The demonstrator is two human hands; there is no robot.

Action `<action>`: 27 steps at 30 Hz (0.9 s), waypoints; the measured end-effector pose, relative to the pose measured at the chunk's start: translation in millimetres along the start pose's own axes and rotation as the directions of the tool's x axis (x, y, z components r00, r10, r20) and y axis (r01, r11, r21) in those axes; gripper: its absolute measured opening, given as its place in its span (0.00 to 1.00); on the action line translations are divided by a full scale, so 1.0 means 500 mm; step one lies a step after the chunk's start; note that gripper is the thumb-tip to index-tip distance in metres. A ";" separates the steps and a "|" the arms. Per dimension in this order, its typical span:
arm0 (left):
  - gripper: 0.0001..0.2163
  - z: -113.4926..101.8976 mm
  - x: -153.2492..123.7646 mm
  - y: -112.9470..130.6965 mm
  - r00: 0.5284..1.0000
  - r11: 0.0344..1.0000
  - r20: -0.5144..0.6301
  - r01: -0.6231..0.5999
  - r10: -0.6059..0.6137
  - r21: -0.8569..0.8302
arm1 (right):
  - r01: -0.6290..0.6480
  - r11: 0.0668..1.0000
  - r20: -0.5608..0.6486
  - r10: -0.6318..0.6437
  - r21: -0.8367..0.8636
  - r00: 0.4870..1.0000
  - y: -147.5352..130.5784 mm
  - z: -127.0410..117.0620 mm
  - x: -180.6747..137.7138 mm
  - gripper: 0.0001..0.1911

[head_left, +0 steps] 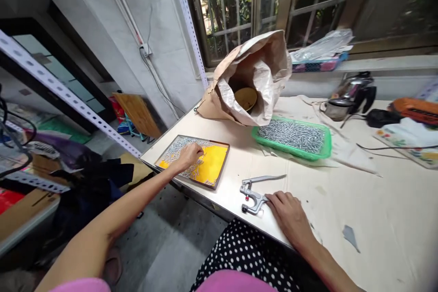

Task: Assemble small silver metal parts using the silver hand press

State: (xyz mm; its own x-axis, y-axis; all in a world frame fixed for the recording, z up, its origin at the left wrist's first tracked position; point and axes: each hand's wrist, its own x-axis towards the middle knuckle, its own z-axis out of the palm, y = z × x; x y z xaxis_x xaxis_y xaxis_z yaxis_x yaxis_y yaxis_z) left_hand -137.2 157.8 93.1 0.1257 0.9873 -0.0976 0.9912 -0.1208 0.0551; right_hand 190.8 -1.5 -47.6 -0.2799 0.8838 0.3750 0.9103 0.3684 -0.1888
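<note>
On the table's left end lies a shallow tray (219,167) with a yellow bottom and many small silvery metal pieces in it. Over it is my left hand (190,155), its fingers closed together; whatever they may hold is hidden. My right hand (289,214) lies near the front edge with its fingers curled over the lower handle of a pair of snap-fastener pliers (253,195). The pliers' jaws point left and their upper handle stands apart, untouched. Behind them sits a green plastic basket (310,156) full of silvery metal pieces (290,134).
A large brown paper sack (219,96) gapes behind the tray, with a yellowish bowl (246,98) inside. At the back right are a metal mug (337,109), an orange tool (415,110) and cables. A grey scrap (351,236) lies to the right of my right hand.
</note>
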 end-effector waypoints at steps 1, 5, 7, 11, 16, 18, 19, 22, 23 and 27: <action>0.11 0.012 -0.003 -0.012 1.000 1.000 0.015 0.019 -0.019 0.002 | 0.003 1.000 -0.005 -0.003 -0.003 1.000 0.001 0.002 -0.001 0.12; 0.11 0.056 0.001 -0.021 0.997 0.997 0.008 0.083 -0.083 0.006 | 0.011 1.000 -0.017 -0.011 -0.015 1.000 0.002 0.010 -0.004 0.13; 0.13 0.072 0.015 -0.016 0.993 0.993 0.000 0.119 -0.119 0.013 | 0.011 1.000 -0.022 -0.012 -0.020 1.000 0.003 0.012 -0.004 0.13; 0.12 0.094 0.047 -0.011 0.984 0.983 0.015 0.178 -0.179 0.035 | 0.020 0.999 -0.034 -0.021 -0.026 0.999 0.002 0.012 -0.003 0.12; 0.11 0.091 0.052 -0.010 0.986 0.985 0.027 0.164 -0.166 0.063 | 0.016 1.000 -0.050 -0.017 -0.017 0.999 -0.002 0.003 0.000 0.12; 0.12 0.082 0.036 0.005 0.993 0.991 0.013 0.117 -0.118 0.065 | 0.007 1.000 -0.040 -0.007 -0.021 0.999 -0.003 -0.001 0.003 0.12; 0.11 0.078 0.024 0.018 0.997 0.996 0.004 0.076 -0.077 0.039 | 0.000 1.000 -0.032 -0.001 -0.022 0.999 -0.004 -0.003 0.005 0.12; 0.09 0.074 -0.032 0.080 0.997 0.973 -0.006 -0.072 0.072 -0.221 | -0.019 0.999 0.004 0.019 -0.026 1.000 -0.004 -0.009 0.012 0.11; 0.08 0.077 -0.055 0.106 0.994 0.931 0.016 -0.093 0.105 -0.353 | -0.024 0.999 0.018 0.025 -0.031 1.000 -0.005 -0.011 0.013 0.11; 0.08 0.114 -0.139 0.200 0.953 0.705 0.262 0.082 0.151 -0.704 | -0.013 0.998 0.049 0.017 -0.069 0.999 -0.011 -0.022 0.017 0.10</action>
State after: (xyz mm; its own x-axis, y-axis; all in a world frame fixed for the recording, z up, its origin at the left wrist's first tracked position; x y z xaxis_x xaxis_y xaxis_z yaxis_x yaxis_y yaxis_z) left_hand -44.2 71.1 48.9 0.2803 0.8958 -0.3448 0.6793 0.0686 0.7306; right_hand 186.9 0.8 -33.5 -0.2790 0.9029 0.3269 0.9329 0.3356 -0.1308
